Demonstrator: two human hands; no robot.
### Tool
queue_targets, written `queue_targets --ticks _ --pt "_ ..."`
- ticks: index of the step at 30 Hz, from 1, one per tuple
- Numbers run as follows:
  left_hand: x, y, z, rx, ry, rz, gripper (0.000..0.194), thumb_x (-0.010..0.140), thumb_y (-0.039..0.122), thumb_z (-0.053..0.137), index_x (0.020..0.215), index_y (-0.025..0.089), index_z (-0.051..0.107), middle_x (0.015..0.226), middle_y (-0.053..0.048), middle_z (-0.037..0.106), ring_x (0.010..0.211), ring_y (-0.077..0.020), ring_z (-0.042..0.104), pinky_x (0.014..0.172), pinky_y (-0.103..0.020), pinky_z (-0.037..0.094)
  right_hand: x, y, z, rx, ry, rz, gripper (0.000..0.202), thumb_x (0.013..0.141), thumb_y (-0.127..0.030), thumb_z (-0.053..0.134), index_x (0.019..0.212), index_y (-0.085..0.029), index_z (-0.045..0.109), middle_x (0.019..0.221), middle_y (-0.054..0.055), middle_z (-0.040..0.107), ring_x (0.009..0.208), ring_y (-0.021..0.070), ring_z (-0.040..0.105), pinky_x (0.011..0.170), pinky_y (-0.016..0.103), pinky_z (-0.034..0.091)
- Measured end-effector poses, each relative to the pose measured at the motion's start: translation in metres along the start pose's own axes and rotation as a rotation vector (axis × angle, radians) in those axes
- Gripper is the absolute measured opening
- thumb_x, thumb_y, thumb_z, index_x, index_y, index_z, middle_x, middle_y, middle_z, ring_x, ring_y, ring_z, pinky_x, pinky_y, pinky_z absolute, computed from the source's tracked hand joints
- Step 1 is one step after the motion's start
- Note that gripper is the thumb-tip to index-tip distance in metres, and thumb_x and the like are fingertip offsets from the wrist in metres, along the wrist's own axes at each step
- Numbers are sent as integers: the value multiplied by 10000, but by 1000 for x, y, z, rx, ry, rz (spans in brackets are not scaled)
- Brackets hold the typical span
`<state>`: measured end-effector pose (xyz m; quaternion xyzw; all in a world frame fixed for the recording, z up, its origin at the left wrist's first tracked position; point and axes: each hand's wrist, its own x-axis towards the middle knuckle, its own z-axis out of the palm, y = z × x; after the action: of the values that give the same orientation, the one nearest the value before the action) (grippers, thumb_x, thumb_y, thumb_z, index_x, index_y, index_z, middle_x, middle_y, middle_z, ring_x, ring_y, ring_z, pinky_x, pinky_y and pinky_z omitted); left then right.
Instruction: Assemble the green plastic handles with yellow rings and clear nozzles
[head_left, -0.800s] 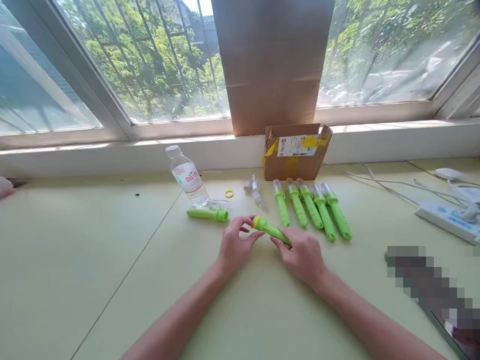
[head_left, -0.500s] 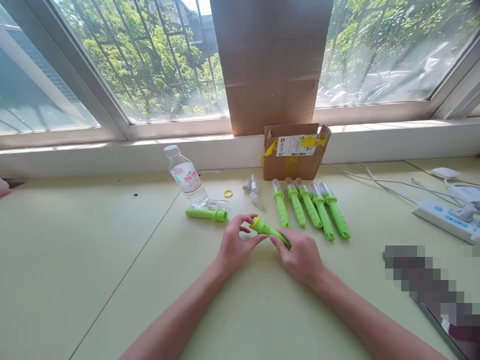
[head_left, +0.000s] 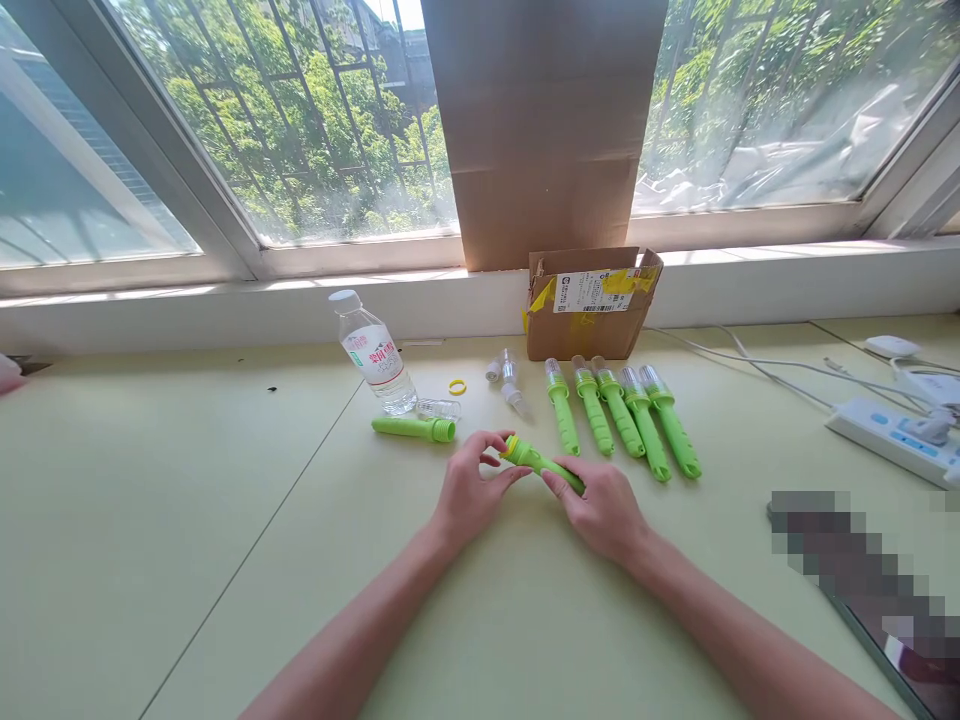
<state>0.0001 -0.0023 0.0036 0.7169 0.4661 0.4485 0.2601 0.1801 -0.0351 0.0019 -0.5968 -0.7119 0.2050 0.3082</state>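
Observation:
My right hand [head_left: 604,505] is wrapped round the lower part of a green plastic handle [head_left: 546,466], which tilts up to the left over the table. At its threaded upper end sits a yellow ring [head_left: 511,447]. The fingertips of my left hand [head_left: 471,485] pinch this ring, with the thumb below, close to the tube. Left of them lies another green handle [head_left: 412,430] with a bare threaded end. A clear cap [head_left: 439,409] rests just behind it, and a loose yellow ring [head_left: 457,387] farther back. Small clear plastic pieces [head_left: 510,370] lie beyond my hands.
Several green handles with clear caps [head_left: 613,415] lie in a row at the right. Behind them stands a cardboard box [head_left: 585,330]. A water bottle [head_left: 379,360] is at the back left. A power strip [head_left: 892,440] with cables and a partly pixelated phone [head_left: 862,610] lie rightward.
Both hands keep almost the same place and grip. The green handle has shifted very slightly; everything else on the table looks unchanged.

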Motion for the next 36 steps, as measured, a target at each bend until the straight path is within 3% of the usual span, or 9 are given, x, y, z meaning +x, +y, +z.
queue_targets --ticks 4,10,18,24,29,36 --pt "0 0 0 18 8 2 265 709 324 697 790 207 474 1037 -54 672 853 -196 659 660 -339 547 1 1 -1 4 -6 3 358 863 -476 402 879 -226 659 587 -18 581 491 97 401 511 224 263" --pt "-1 0 -1 31 35 20 266 698 307 709 778 208 475 1026 -48 677 864 -197 658 662 -336 545 2 6 3 -32 8 -36 358 796 -452 520 1058 -215 578 552 -45 557 455 105 413 498 225 293" --pt "0 -2 0 36 55 32 261 698 327 707 769 205 487 1003 -44 681 869 -188 657 667 -326 546 -1 4 6 -101 135 -129 199 830 -354 511 937 -212 599 806 9 634 631 114 523 582 223 327" --pt "1 -1 0 13 64 58 279 696 372 702 758 195 495 939 -51 686 858 -195 657 672 -338 551 -5 3 6 -150 164 -151 240 853 -361 483 930 -192 635 778 37 647 693 134 550 604 233 316" --pt "1 -1 0 7 60 38 281 697 378 700 760 194 498 898 -44 682 838 -192 658 671 -339 556 -5 1 5 -96 114 -135 275 863 -368 458 938 -185 650 751 36 651 635 120 520 586 234 303" --pt "2 0 -1 -34 -40 28 308 702 341 699 860 203 474 1064 -67 642 944 -192 632 716 -335 555 -3 -2 1 14 64 -64 310 861 -414 444 906 -207 671 601 -14 571 510 93 369 521 228 260"
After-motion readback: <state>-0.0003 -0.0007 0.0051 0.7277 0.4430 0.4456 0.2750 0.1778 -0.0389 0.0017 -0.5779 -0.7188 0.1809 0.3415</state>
